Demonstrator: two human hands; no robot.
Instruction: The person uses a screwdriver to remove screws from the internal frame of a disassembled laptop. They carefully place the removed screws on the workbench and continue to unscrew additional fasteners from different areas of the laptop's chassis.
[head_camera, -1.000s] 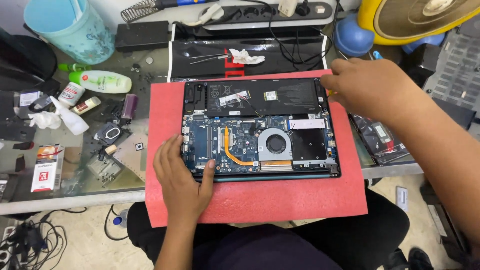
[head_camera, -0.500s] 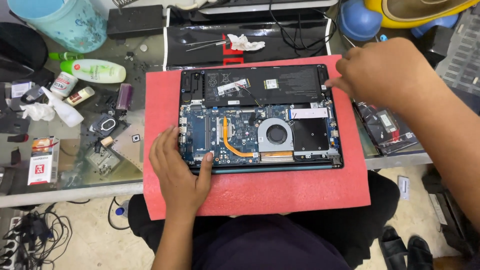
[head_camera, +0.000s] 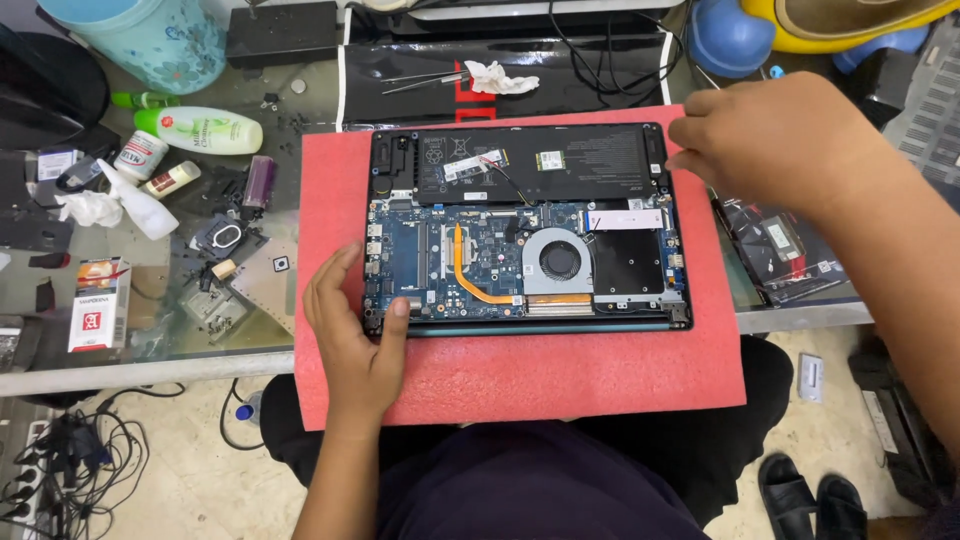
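Note:
An opened laptop (head_camera: 525, 225) lies bottom-up on a red mat (head_camera: 520, 375), showing its blue circuit board, copper heat pipe, round fan (head_camera: 558, 262) and black battery (head_camera: 570, 160). My left hand (head_camera: 352, 335) rests on the mat at the laptop's near left corner, thumb pressing the front edge. My right hand (head_camera: 775, 140) sits at the far right corner of the laptop, fingers curled toward the edge; whether they pinch something small is hidden.
The glass table's left side holds a green-and-white bottle (head_camera: 200, 130), a small white bottle (head_camera: 140, 155), a red-and-white box (head_camera: 98, 305), tissue and loose parts. A teal bucket (head_camera: 150, 35) stands far left. A black mat (head_camera: 500, 70) lies behind. Components (head_camera: 780, 245) sit at right.
The view has shifted down and closer. My right hand stays at the laptop's far right corner with slight movement; my left hand keeps holding the near left corner.

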